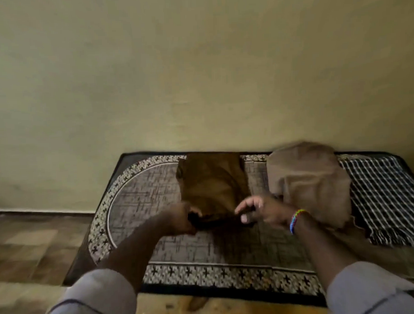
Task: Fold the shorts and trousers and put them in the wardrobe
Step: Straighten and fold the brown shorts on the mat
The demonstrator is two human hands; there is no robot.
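Note:
A dark brown garment (211, 182) lies flat on a patterned mat (144, 201), its far end at the wall. My left hand (183, 220) is closed on the garment's near left corner. My right hand (259, 210), with a coloured bead bracelet at the wrist, pinches the near right corner between thumb and fingers. The near edge is lifted slightly and bunched between both hands. A light tan garment (307, 181) lies rumpled in a heap just right of the brown one.
A dark blue and white checked cloth (385, 193) with a fringe lies on the mat's right end, partly under the tan heap. A plain wall stands right behind the mat. Tiled floor (28, 245) lies to the left. No wardrobe is in view.

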